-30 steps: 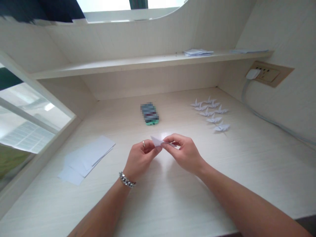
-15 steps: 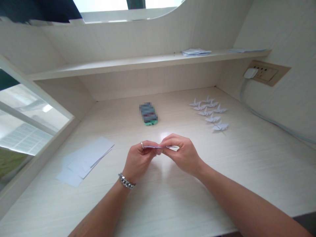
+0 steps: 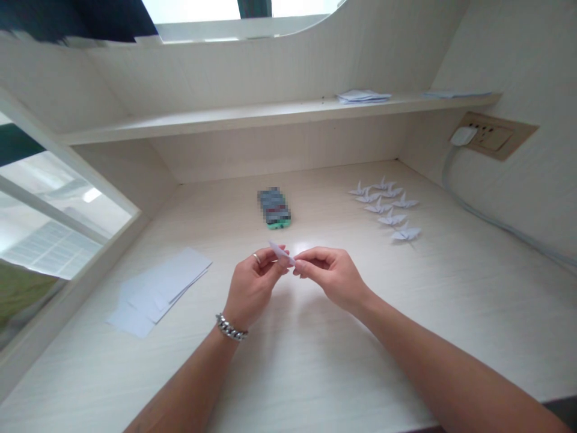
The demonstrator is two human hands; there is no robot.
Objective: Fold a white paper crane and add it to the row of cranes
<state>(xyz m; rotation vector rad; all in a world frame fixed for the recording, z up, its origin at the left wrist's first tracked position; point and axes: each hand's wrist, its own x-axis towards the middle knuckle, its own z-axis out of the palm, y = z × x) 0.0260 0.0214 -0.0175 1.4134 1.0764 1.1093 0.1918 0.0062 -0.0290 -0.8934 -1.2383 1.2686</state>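
A small folded piece of white paper (image 3: 278,250) is held above the desk, slanting from upper left to lower right. My left hand (image 3: 255,276), with a ring on a finger and a chain bracelet at the wrist, pinches it between thumb and fingers. At its lower right end, the thumb and fingertips of my right hand (image 3: 331,272) are closed on the paper's tip. Part of the paper is hidden behind my left thumb and fingers.
Flat white paper sheets (image 3: 157,288) lie overlapping at the left. Several white paper cranes (image 3: 392,218) stand at the back right. A pixelated phone-like object with a green edge (image 3: 274,207) lies behind my hands. A cable (image 3: 496,225) runs from a wall socket (image 3: 496,137); folded papers (image 3: 363,96) rest on the shelf.
The paper has turned from lying edge-on and level between both hands to a slant. My right hand has shifted its hold to the paper's end. The view has shifted slightly.
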